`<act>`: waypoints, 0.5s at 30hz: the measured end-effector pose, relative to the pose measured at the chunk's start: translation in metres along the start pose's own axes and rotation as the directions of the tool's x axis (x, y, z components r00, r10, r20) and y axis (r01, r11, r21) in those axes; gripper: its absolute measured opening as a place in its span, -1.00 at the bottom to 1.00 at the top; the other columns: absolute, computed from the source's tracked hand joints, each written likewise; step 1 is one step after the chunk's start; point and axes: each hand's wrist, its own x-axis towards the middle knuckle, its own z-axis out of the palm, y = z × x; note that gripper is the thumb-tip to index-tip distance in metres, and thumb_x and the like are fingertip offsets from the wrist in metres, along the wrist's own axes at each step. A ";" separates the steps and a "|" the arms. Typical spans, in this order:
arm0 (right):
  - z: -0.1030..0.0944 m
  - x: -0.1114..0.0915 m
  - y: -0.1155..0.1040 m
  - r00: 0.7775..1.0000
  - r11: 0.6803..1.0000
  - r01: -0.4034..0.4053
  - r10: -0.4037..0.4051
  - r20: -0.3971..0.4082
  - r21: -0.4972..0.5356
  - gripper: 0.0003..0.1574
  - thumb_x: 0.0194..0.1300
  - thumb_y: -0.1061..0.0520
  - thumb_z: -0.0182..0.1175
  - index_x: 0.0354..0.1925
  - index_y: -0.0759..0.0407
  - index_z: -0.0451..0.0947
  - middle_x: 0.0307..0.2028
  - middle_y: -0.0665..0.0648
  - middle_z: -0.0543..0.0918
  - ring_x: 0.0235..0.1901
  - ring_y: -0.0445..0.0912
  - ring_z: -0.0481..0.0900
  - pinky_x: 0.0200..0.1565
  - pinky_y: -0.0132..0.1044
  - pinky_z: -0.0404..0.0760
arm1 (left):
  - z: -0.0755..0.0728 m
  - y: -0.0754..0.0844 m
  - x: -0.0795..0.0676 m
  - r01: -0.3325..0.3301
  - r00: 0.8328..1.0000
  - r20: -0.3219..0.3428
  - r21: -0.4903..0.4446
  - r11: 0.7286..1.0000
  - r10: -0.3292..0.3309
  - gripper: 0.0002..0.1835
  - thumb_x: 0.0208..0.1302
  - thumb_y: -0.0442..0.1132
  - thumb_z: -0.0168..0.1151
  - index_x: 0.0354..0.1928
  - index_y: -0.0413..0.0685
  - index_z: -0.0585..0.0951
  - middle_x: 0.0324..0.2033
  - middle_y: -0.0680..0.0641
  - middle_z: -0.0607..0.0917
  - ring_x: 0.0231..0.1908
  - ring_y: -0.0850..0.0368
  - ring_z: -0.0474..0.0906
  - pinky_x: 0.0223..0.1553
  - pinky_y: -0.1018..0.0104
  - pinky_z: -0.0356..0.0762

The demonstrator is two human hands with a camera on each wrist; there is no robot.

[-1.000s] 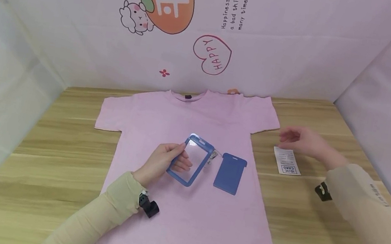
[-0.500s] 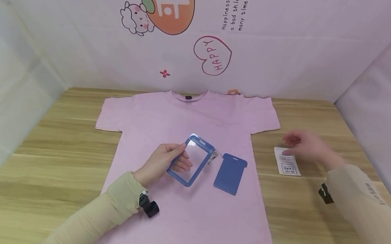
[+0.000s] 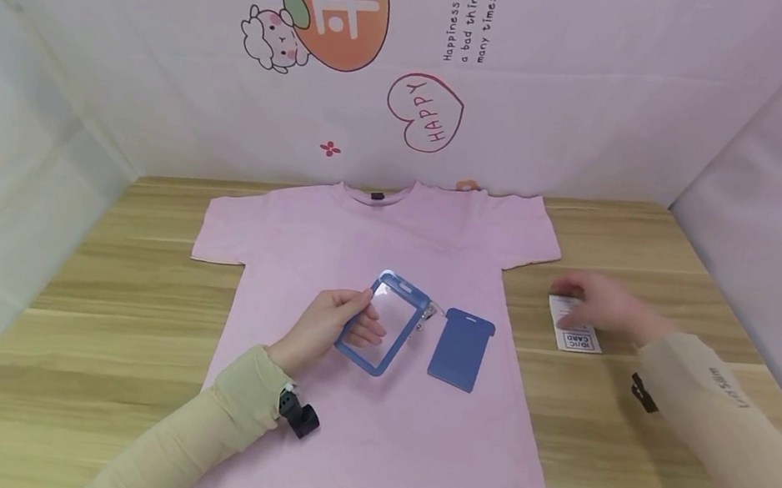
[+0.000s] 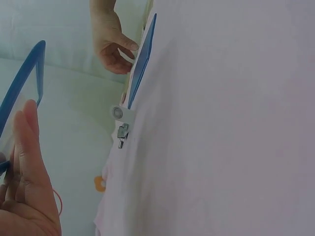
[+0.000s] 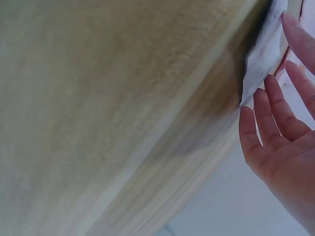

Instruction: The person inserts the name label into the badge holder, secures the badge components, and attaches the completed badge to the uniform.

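The fingertips and thumb of your right hand (image 3: 605,306) are spread across a small white printed paper card (image 3: 581,340) marked ID/IC CARD. They look loose and spaced, and in the right wrist view they meet the card's edge; you cannot tell from these pictures whether the thumb presses it firmly. The card rests on the wood-grain table (image 3: 127,280), just beyond the shirt's edge, its far part hidden under your hand.

Your left hand (image 3: 329,323) holds a rounded blue plastic badge frame with a clear window (image 3: 392,307), thumb in front and the other fingers behind, showing through it. You have it raised above a pale pink short-sleeved T-shirt (image 3: 392,438) spread flat on the table.

Beside the frame, towards your right, a flat blue slotted plastic panel (image 3: 460,354) lies on the shirt. At its top sit a clear snap strap (image 4: 122,114) and a small silver metal clip (image 4: 123,132); whether the strap is fastened through the slot is unclear.

Judging by how things lie, you have the frame and panel separated, with the card within reach. As yet unjoined, the panel is apart from the frame, the card is outside both, and the clip is not seen gripping any cloth.
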 end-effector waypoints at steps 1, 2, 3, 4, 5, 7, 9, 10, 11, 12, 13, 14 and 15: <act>0.001 0.000 0.000 1.000 1.000 -0.005 0.005 -0.001 -0.001 -0.40 -0.04 0.28 0.41 0.00 0.43 0.48 -0.04 0.39 0.60 0.01 0.23 0.52 0.11 0.19 0.43 | 0.000 0.000 0.000 0.002 1.000 -0.001 -0.001 1.000 -0.002 -0.62 0.48 -0.14 -0.08 -0.29 -0.38 0.51 -0.55 0.04 0.72 -0.50 0.22 0.68 -0.33 0.28 0.70; 0.001 0.000 0.000 1.000 1.000 -0.010 0.010 -0.004 -0.006 -0.40 -0.04 0.28 0.40 0.00 0.44 0.48 -0.05 0.39 0.60 0.00 0.22 0.52 0.11 0.19 0.43 | 0.000 0.000 0.000 0.004 1.000 -0.002 0.000 1.000 -0.004 -0.61 0.48 -0.14 -0.09 -0.29 -0.39 0.51 -0.55 0.04 0.72 -0.49 0.22 0.68 -0.33 0.28 0.70; 0.002 0.000 0.000 1.000 1.000 -0.010 0.010 -0.008 -0.008 -0.41 -0.04 0.28 0.40 -0.01 0.44 0.48 -0.06 0.39 0.60 -0.01 0.22 0.53 0.10 0.19 0.43 | 0.000 -0.001 0.000 0.008 1.000 -0.005 0.001 1.000 -0.008 -0.61 0.48 -0.14 -0.09 -0.28 -0.39 0.51 -0.55 0.04 0.72 -0.49 0.22 0.68 -0.34 0.29 0.70; 0.002 0.000 0.000 1.000 1.000 -0.005 0.005 -0.012 -0.013 -0.41 -0.04 0.28 0.40 -0.02 0.46 0.48 -0.08 0.40 0.61 -0.03 0.23 0.53 0.08 0.19 0.44 | 0.000 -0.001 0.000 0.008 1.000 -0.005 0.003 1.000 -0.008 -0.61 0.48 -0.14 -0.09 -0.28 -0.40 0.51 -0.55 0.04 0.72 -0.49 0.22 0.68 -0.34 0.29 0.70; 0.002 0.000 -0.001 1.000 1.000 -0.004 0.003 -0.017 -0.018 -0.42 -0.04 0.27 0.40 -0.03 0.47 0.48 -0.09 0.40 0.61 -0.04 0.23 0.54 0.07 0.18 0.45 | 0.000 -0.001 0.000 0.011 1.000 -0.007 0.003 1.000 -0.011 -0.61 0.48 -0.14 -0.09 -0.28 -0.40 0.51 -0.55 0.04 0.71 -0.49 0.22 0.68 -0.34 0.29 0.70; 0.001 -0.001 -0.001 1.000 0.999 -0.005 0.004 -0.029 -0.036 -0.43 -0.03 0.26 0.40 -0.05 0.48 0.48 -0.12 0.40 0.61 -0.07 0.23 0.55 0.05 0.17 0.47 | 0.000 -0.001 0.000 0.011 1.000 -0.007 0.004 1.000 -0.011 -0.61 0.48 -0.14 -0.09 -0.27 -0.41 0.51 -0.55 0.04 0.71 -0.49 0.22 0.68 -0.34 0.28 0.70; 0.001 -0.001 -0.001 0.999 0.999 -0.025 0.023 -0.036 -0.048 -0.44 0.00 0.25 0.39 -0.04 0.49 0.47 -0.12 0.42 0.61 -0.08 0.24 0.55 0.03 0.18 0.48 | 0.000 -0.002 0.000 0.009 1.000 -0.008 0.005 1.000 -0.009 -0.61 0.48 -0.14 -0.09 -0.28 -0.40 0.51 -0.55 0.03 0.72 -0.49 0.22 0.68 -0.33 0.28 0.70; 0.001 -0.002 -0.001 0.999 0.998 -0.039 0.037 -0.035 -0.051 -0.44 0.01 0.24 0.39 -0.04 0.50 0.46 -0.12 0.43 0.60 -0.07 0.25 0.54 0.03 0.18 0.48 | 0.000 -0.002 0.000 0.011 1.000 -0.009 0.002 1.000 -0.011 -0.61 0.48 -0.14 -0.09 -0.29 -0.39 0.51 -0.55 0.03 0.72 -0.49 0.22 0.68 -0.34 0.28 0.70; 0.001 -0.002 0.000 0.998 0.997 -0.058 0.056 -0.037 -0.054 -0.43 0.02 0.23 0.38 -0.04 0.49 0.46 -0.11 0.44 0.59 -0.07 0.26 0.53 0.03 0.19 0.48 | 0.000 -0.002 0.001 0.011 1.000 -0.010 -0.001 1.000 -0.011 -0.61 0.47 -0.14 -0.08 -0.30 -0.38 0.51 -0.55 0.03 0.72 -0.49 0.21 0.68 -0.34 0.28 0.70; 0.001 -0.002 0.000 0.997 0.996 -0.072 0.070 -0.037 -0.056 -0.43 0.03 0.21 0.38 -0.04 0.49 0.45 -0.11 0.45 0.59 -0.07 0.26 0.53 0.02 0.20 0.47 | 0.001 -0.002 0.001 0.011 1.000 -0.010 -0.004 1.000 -0.011 -0.61 0.47 -0.14 -0.08 -0.30 -0.38 0.51 -0.56 0.03 0.71 -0.50 0.21 0.68 -0.35 0.29 0.70; 0.001 -0.003 0.001 0.996 0.994 -0.089 0.087 -0.036 -0.058 -0.42 0.03 0.20 0.38 -0.03 0.49 0.45 -0.11 0.46 0.58 -0.07 0.27 0.52 0.01 0.21 0.47 | 0.001 -0.002 0.001 0.010 1.000 -0.008 -0.004 1.000 -0.010 -0.61 0.47 -0.13 -0.08 -0.30 -0.37 0.51 -0.56 0.04 0.71 -0.50 0.22 0.68 -0.35 0.29 0.70; 0.000 -0.003 0.001 0.994 0.993 -0.104 0.102 -0.035 -0.057 -0.41 0.04 0.18 0.38 -0.03 0.49 0.44 -0.11 0.47 0.57 -0.08 0.28 0.52 0.01 0.21 0.47 | 0.001 -0.001 0.001 0.007 1.000 -0.006 -0.005 1.000 -0.007 -0.61 0.48 -0.13 -0.09 -0.30 -0.38 0.51 -0.56 0.04 0.72 -0.50 0.22 0.68 -0.35 0.29 0.70; 0.000 -0.004 0.002 0.993 0.991 -0.118 0.116 -0.036 -0.061 -0.41 0.04 0.17 0.38 -0.04 0.50 0.44 -0.11 0.49 0.57 -0.08 0.29 0.52 -0.01 0.22 0.47 | 0.001 -0.001 0.001 0.008 1.000 -0.006 -0.005 1.000 -0.008 -0.60 0.48 -0.12 -0.09 -0.30 -0.38 0.51 -0.55 0.04 0.72 -0.50 0.22 0.68 -0.35 0.29 0.70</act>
